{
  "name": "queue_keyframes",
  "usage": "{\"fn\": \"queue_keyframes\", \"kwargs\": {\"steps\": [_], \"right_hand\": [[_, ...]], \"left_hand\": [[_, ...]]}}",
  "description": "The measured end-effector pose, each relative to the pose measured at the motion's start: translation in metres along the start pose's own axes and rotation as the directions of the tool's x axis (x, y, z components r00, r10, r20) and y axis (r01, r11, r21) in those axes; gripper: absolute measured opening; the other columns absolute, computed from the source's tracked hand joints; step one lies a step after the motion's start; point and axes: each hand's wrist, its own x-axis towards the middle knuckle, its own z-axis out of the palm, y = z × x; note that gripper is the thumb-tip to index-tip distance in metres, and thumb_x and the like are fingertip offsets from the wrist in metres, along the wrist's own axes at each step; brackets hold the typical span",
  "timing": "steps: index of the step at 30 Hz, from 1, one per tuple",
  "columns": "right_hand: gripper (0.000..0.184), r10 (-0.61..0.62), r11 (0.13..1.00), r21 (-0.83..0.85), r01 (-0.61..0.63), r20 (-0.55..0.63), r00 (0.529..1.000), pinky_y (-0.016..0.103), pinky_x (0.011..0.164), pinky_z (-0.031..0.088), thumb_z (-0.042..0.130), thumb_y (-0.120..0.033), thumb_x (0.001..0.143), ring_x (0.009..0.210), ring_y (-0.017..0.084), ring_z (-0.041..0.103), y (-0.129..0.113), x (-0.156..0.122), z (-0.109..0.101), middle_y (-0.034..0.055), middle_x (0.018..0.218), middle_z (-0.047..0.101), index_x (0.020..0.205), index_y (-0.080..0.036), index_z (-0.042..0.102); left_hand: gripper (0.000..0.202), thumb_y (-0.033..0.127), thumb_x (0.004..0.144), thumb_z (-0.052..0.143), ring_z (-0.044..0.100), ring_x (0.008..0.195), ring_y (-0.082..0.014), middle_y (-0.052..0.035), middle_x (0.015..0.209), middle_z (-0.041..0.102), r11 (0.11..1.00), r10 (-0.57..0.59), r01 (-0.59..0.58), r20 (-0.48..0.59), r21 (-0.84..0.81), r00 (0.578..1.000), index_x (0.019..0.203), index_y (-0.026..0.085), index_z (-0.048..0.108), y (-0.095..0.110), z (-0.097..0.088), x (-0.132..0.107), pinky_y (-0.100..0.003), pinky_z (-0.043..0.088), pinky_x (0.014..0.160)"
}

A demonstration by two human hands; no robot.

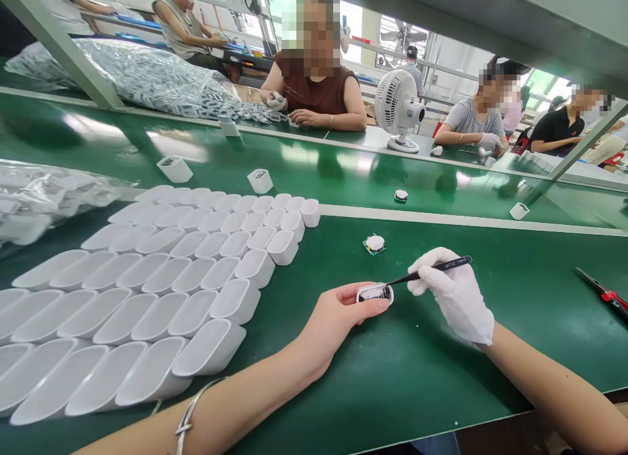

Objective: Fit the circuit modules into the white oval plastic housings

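Observation:
My bare left hand (338, 311) grips a small white oval plastic housing (360, 290) between thumb and fingers, its opening turned up. Dark and white parts show inside it, too small to name. In my white-gloved right hand (449, 291) is a pair of black tweezers (441, 267). Their tips reach the housing's rim or the parts in it; I cannot tell whether they pinch anything. Just beyond my hands lies a small green circuit board (375, 244) with a round white piece on top.
Rows of white oval cups (196, 272) cover the left of the green bench. Red-handled pliers (601, 291) lie at the right. Another circuit board (401, 196) and several white housings (260, 181) sit on the green strip beyond. Co-workers and a fan (398, 108) are across from me.

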Motion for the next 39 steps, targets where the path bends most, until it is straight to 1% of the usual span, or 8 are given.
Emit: {"fn": "queue_keyframes", "kwargs": {"steps": [6,16,18,22,26,30,35,39], "right_hand": [[0.012,0.022,1.0,0.013,-0.023,0.058,0.998,0.026,0.056,0.054,0.068,-0.025,0.071,0.054,0.012,0.063,0.006,-0.004,0.009,-0.0006,0.061,0.065,0.071,-0.016,0.059],[0.011,0.035,0.975,-0.207,-0.086,-0.239,0.97,0.021,0.035,0.03,0.052,-0.025,0.07,0.033,0.008,0.039,-0.003,0.017,-0.022,-0.0063,0.044,0.047,0.077,-0.018,0.059],[0.014,0.071,0.836,-0.526,-0.157,-0.18,0.981,0.023,0.039,0.032,0.052,-0.024,0.072,0.038,0.01,0.04,-0.002,0.025,-0.037,-0.0051,0.045,0.047,0.08,-0.019,0.062],[0.036,0.17,0.253,-0.944,-0.212,-0.172,0.97,0.033,0.059,0.044,0.058,-0.038,0.076,0.062,0.021,0.058,0.002,0.026,-0.045,0.009,0.077,0.064,0.106,-0.019,0.064],[0.079,-0.07,0.278,-0.92,0.277,0.268,0.961,0.041,0.084,0.045,0.068,-0.047,0.069,0.109,0.03,0.052,0.002,0.006,-0.017,0.0143,0.128,0.047,0.138,-0.024,0.036],[0.04,-0.093,0.519,-0.65,0.555,0.602,0.793,0.03,0.077,0.047,0.057,-0.035,0.082,0.087,0.017,0.058,0.011,0.008,0.011,0.0045,0.1,0.062,0.121,-0.028,0.054],[0.021,-0.075,0.521,-0.837,0.17,0.153,0.985,0.022,0.07,0.045,0.056,-0.037,0.082,0.075,0.012,0.059,0.021,0.088,-0.001,0.0004,0.088,0.067,0.09,-0.021,0.066],[0.025,-0.127,0.409,-0.91,-0.064,-0.127,0.984,0.028,0.075,0.043,0.048,-0.032,0.086,0.086,0.019,0.058,0.018,0.159,-0.03,0.014,0.099,0.064,0.091,-0.011,0.061]], "left_hand": [[0.039,0.033,0.052,0.081,0.046,0.065,-0.0132,-0.0003,0.07,0.06,1.0,0.001,-0.001,-0.007,-0.021,1.0,0.085,0.017,0.071,0.0,0.003,-0.001,-0.026,0.035,0.063],[0.04,0.036,0.056,0.08,0.053,0.076,-0.0174,-0.0038,0.08,0.066,0.999,0.038,-0.04,-0.08,-0.024,0.996,0.089,0.016,0.071,0.0,0.001,0.0,-0.029,0.039,0.068],[0.041,0.036,0.056,0.08,0.055,0.082,-0.0194,-0.0051,0.085,0.068,0.999,0.047,-0.049,-0.083,-0.022,0.995,0.091,0.016,0.07,0.0,0.001,0.0,-0.03,0.039,0.073],[0.048,0.031,0.056,0.081,0.056,0.097,-0.0226,-0.0074,0.099,0.069,0.997,0.046,-0.05,-0.076,-0.051,0.996,0.099,0.016,0.067,-0.001,0.0,0.001,-0.033,0.038,0.087],[0.058,0.033,0.06,0.081,0.055,0.098,-0.0214,-0.008,0.103,0.067,0.998,0.021,-0.025,-0.067,-0.049,0.998,0.111,0.015,0.062,-0.003,0.0,0.002,-0.03,0.038,0.086],[0.042,0.048,0.069,0.069,0.052,0.074,-0.0155,-0.0045,0.083,0.062,0.996,0.086,-0.085,0.057,-0.019,0.995,0.093,0.013,0.066,-0.002,-0.002,0.002,-0.025,0.038,0.063],[0.055,0.046,0.076,0.059,0.049,0.074,-0.0138,-0.0069,0.114,0.051,0.97,0.179,-0.157,-0.11,0.184,0.978,0.123,0.019,0.051,-0.007,-0.01,0.01,-0.027,0.04,0.065],[0.045,0.029,0.075,0.055,0.052,0.077,-0.016,-0.007,0.117,0.048,0.802,0.315,-0.258,-0.014,0.539,0.949,0.119,0.019,0.055,-0.014,-0.014,0.014,-0.03,0.044,0.071]]}}
